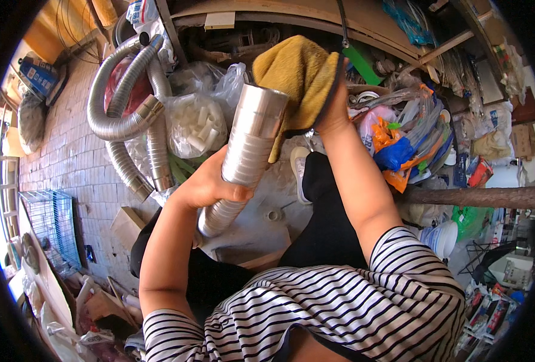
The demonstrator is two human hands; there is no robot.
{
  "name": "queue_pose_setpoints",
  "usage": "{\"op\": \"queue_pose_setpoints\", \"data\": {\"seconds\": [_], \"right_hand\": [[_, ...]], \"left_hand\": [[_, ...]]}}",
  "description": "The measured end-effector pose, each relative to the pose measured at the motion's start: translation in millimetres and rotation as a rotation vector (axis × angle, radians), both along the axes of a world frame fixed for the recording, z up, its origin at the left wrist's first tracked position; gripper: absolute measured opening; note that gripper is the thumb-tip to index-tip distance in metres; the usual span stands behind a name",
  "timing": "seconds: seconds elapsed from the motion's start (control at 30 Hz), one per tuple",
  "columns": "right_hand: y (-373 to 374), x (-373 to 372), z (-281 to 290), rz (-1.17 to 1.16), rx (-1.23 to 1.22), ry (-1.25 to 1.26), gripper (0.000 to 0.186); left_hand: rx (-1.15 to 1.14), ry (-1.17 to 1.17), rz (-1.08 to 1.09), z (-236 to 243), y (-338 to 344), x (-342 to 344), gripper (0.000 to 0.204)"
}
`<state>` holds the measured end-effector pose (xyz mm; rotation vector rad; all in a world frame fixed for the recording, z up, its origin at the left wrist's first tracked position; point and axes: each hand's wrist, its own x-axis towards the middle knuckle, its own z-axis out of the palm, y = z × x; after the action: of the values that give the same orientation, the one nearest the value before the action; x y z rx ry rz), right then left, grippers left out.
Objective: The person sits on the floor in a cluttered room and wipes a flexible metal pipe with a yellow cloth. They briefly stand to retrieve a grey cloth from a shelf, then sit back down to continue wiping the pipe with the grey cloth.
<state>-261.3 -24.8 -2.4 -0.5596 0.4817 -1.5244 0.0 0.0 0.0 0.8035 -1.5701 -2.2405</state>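
Note:
My left hand (216,184) grips a silver ribbed metal duct (243,154), held upright at a slant with its smooth collar at the upper end. My right hand (330,105) holds a mustard-yellow cloth (297,78) with a dark edge, just beside the duct's upper end; a corner of it hangs down behind the duct. More silver flexible ducts (113,120) lie coiled at the upper left, next to a clear plastic bag of short white pipe pieces (198,120). A white shoe (299,172) shows beneath my right forearm.
A heap of coloured plastic bags (394,145) lies at the right, above a wooden pole (472,197). A blue wire cage (50,223) stands on the paved floor at the left. A wooden shelf (376,30) spans the top, with a green tag (361,65) hanging from it.

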Motion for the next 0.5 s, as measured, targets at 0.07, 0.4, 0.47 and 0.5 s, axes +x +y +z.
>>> {"op": "queue_pose_setpoints", "data": {"seconds": [0.07,0.4,0.47,0.5], "right_hand": [[-5,-21,-7,-0.104,-0.003,-0.062,0.065],[31,-11,11,-0.493,-0.055,1.204,0.031],[30,-18,13,-0.21,-0.01,0.67,0.033],[32,-23,16,-0.114,-0.011,0.476,0.034]], "left_hand": [[-0.119,-0.104,0.019,-1,-2,-2,0.071],[-0.259,-0.23,0.043,-6,-3,11,0.07],[-0.303,-0.269,0.036,-7,-4,9,0.068],[-0.322,-0.288,0.034,-9,-4,7,0.067]]}}
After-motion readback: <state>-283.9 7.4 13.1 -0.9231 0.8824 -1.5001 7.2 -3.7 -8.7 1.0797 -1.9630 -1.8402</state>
